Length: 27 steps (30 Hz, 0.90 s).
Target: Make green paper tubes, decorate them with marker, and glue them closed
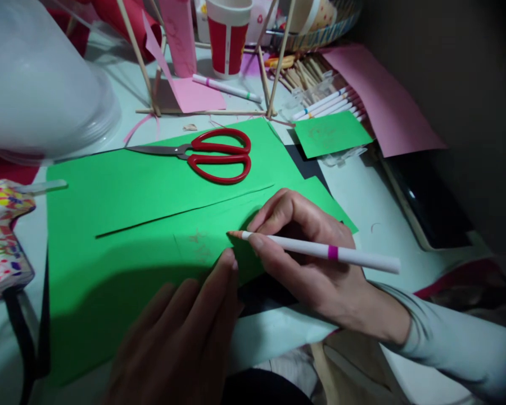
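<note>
My right hand [320,281] grips a white felt-tip pen [295,245] with a magenta band. Its orange-brown tip is just over or on a green paper [236,211]; I cannot tell whether it touches. Faint brownish pen marks [198,241] show left of the tip. My left hand [181,332] lies in shadow over the lower part of the paper, fingers stretched out and close together, fingertips near the pen tip. Its thumb is hidden. Behind both hands, red-handled scissors [185,149] lie closed on a larger green sheet [93,185].
A wooden stick frame [211,111] stands at the back beside a red-and-white paper cup [230,39]. Right of it are a small green card [333,134], a pink sheet [388,95] and a phone [430,197]. A translucent plastic container [37,79] fills the upper left.
</note>
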{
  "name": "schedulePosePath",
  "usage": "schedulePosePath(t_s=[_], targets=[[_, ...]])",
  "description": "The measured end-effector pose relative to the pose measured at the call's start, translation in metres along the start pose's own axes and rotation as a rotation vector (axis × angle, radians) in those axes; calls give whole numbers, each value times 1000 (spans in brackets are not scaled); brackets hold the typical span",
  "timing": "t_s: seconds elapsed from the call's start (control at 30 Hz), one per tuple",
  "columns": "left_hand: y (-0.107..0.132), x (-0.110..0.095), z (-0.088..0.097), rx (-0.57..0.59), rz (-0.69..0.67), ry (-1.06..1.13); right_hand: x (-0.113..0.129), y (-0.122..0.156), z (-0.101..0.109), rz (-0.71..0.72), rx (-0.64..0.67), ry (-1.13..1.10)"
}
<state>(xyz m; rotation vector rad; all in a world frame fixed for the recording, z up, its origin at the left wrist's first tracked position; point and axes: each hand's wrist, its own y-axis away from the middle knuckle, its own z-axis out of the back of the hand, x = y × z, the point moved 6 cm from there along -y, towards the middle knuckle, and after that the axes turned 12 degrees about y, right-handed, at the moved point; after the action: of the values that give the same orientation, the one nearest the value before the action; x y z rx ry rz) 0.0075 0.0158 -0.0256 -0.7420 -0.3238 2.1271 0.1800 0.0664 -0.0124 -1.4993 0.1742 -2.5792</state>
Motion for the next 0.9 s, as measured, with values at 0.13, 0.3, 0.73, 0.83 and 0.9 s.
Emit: schedulePosePath(t_s=[0.13,0.3,0.73,0.83,0.9], targets=[[-2,-4,4,-29,-57,-33,4,1,0,4,34,85],[-3,-1,4,-14,-4,-8,4,1,-1,1,67,73],[0,3,0,69,85,1,5,2,1,84,34,123],[0,2,2,43,18,12,6,2,1,100,38,129],[0,2,2,37,-19,16,5,2,2,92,35,145]])
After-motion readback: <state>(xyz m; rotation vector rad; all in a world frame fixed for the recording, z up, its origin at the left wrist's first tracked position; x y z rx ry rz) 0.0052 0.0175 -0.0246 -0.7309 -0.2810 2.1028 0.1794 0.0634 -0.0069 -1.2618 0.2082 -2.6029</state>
